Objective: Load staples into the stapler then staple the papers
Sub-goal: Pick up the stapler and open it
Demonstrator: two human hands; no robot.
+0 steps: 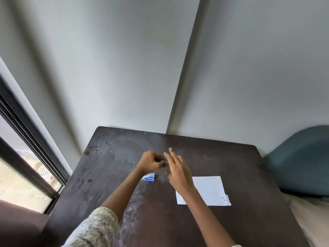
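Note:
Above the middle of the dark table [240, 168], my left hand [150, 162] is closed around a small stapler [162, 161], of which only a dark sliver shows between the fingers. My right hand [175, 168] hovers just right of it with its fingers spread and holds nothing that I can see. A small blue and white staple box [148, 177] lies on the table just below my left wrist. The white papers [209, 190] lie flat to the right, partly covered by my right forearm.
Grey walls meet in a corner behind the table. A dark-framed window [26, 148] runs along the left. A blue cushion [302, 161] sits past the table's right edge. A loose staple [110, 151] lies at the far left of the table.

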